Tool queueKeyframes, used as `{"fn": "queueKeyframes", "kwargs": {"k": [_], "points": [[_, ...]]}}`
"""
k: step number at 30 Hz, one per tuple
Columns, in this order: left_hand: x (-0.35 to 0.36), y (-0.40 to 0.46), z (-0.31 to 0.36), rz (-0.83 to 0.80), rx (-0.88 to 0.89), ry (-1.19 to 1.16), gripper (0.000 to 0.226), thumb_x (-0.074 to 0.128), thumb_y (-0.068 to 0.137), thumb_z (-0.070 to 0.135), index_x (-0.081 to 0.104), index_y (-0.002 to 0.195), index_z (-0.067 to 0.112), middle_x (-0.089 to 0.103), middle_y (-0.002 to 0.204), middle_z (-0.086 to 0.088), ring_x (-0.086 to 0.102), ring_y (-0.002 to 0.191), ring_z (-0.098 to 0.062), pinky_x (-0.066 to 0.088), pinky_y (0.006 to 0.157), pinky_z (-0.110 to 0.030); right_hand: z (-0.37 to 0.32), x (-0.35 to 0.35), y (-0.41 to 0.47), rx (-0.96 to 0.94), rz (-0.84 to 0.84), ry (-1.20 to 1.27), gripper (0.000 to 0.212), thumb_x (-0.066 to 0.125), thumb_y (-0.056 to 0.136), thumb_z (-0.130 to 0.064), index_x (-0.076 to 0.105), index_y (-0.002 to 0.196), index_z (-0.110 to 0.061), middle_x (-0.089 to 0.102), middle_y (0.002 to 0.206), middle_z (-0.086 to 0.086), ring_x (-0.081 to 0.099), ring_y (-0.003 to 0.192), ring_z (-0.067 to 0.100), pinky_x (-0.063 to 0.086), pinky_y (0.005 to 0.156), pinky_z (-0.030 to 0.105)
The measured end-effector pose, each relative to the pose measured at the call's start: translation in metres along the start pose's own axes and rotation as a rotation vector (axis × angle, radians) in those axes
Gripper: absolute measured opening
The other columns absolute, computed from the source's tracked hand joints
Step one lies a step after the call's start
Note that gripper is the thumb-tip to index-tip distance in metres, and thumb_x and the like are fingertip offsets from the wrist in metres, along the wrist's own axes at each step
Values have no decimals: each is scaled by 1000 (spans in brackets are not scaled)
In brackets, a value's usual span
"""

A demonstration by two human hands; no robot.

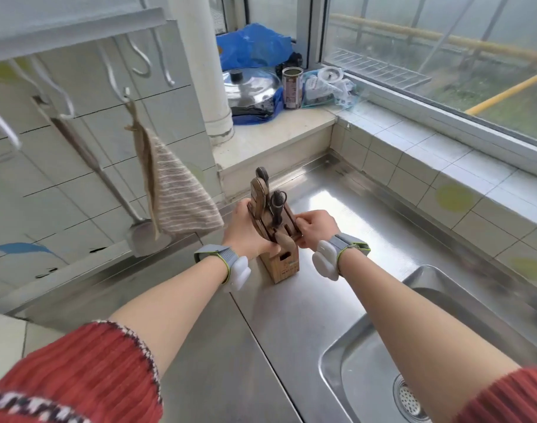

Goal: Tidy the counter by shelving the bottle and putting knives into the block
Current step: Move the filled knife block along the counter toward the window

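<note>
A wooden knife block (285, 264) stands on the steel counter (218, 331) in the middle of the view. Several wooden-handled knives (259, 190) and dark scissors (278, 203) stick up from its slots. My left hand (249, 232) grips the block's left side. My right hand (314, 225) is closed on the block's right top edge, fingers pinched next to a light knife handle (285, 241) at the front. No bottle is clearly in view.
A sink (383, 361) lies at the lower right. A striped cloth (178, 199) and a ladle (145, 236) hang from hooks on the left wall. On the raised ledge behind are a pot lid (250, 83), a tin (291, 87) and blue bags (255, 44).
</note>
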State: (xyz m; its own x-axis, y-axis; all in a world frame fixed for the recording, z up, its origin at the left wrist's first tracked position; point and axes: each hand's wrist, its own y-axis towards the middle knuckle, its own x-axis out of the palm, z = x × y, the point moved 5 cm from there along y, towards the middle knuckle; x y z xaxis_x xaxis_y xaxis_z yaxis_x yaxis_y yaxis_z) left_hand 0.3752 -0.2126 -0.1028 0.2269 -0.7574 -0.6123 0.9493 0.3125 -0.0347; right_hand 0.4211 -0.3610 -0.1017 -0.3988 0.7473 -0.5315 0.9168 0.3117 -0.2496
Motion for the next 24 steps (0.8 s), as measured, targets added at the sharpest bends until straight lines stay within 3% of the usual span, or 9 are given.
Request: {"fn": "queueKeyframes", "kwargs": {"k": [3, 5, 7, 10, 12, 14, 17, 20, 24], "points": [[32, 34, 10, -19, -6, -9, 58, 75, 26, 26, 47, 77, 23, 69, 87, -10, 69, 83, -31, 59, 63, -48, 22, -29, 23, 42, 110, 43, 29, 45, 87, -13, 72, 83, -5, 72, 83, 20, 68, 82, 40, 57, 77, 47], [40, 46, 19, -8, -10, -32, 78, 78, 26, 30, 39, 93, 31, 63, 107, -7, 63, 96, -25, 56, 82, -40, 26, -41, 32, 47, 136, 49, 28, 46, 86, -14, 70, 82, -2, 72, 85, 22, 67, 83, 41, 57, 75, 45], [59, 67, 32, -23, -6, -22, 87, 80, 28, 31, 33, 102, 34, 57, 114, -3, 58, 100, -20, 52, 88, -35, 39, -60, 52, 64, 172, 68, 27, 46, 86, -15, 70, 81, -4, 72, 84, 20, 67, 82, 39, 55, 70, 40], [79, 97, 43, -18, 32, -8, 58, 78, 26, 24, 53, 78, 19, 70, 85, -6, 70, 76, -23, 60, 57, -42, 52, -79, 75, 64, 225, 68, 25, 48, 86, -15, 72, 81, -10, 69, 77, 11, 65, 77, 32, 48, 65, 33], [91, 117, 51, -17, 58, 9, 49, 77, 28, 19, 57, 72, 12, 70, 76, -13, 67, 63, -18, 58, 47, -40, 59, -90, 92, 61, 256, 95, 24, 49, 87, -15, 73, 86, -14, 65, 77, 5, 63, 78, 27, 49, 67, 31], [97, 130, 53, -9, 67, 3, 52, 78, 28, 21, 58, 75, 8, 70, 79, -15, 64, 62, -13, 58, 47, -39, 64, -96, 102, 77, 251, 140, 23, 50, 87, -17, 72, 89, -16, 67, 83, 5, 65, 83, 28, 54, 76, 37], [112, 154, 58, 6, 54, 24, 67, 79, 26, 28, 58, 87, 12, 68, 88, -7, 70, 73, -12, 60, 53, -32, 75, -108, 126, 99, 236, 145, 14, 55, 85, -24, 67, 78, -22, 68, 83, 5, 63, 84, 29, 52, 73, 36], [126, 179, 62, 11, 46, 16, 66, 81, 26, 28, 60, 87, 15, 69, 89, -5, 71, 78, -15, 60, 56, -33, 82, -116, 147, 102, 231, 187, 28, 47, 88, -29, 60, 66, -19, 72, 88, 15, 65, 87, 37, 55, 79, 46], [145, 221, 61, 27, 41, 52, 69, 84, 23, 35, 61, 85, 18, 69, 89, -6, 70, 81, -16, 61, 61, -31, 86, -130, 171, 120, 260, 211, 39, 36, 90, -31, 64, 85, -5, 70, 90, 21, 65, 88, 40, 54, 83, 49]]}}
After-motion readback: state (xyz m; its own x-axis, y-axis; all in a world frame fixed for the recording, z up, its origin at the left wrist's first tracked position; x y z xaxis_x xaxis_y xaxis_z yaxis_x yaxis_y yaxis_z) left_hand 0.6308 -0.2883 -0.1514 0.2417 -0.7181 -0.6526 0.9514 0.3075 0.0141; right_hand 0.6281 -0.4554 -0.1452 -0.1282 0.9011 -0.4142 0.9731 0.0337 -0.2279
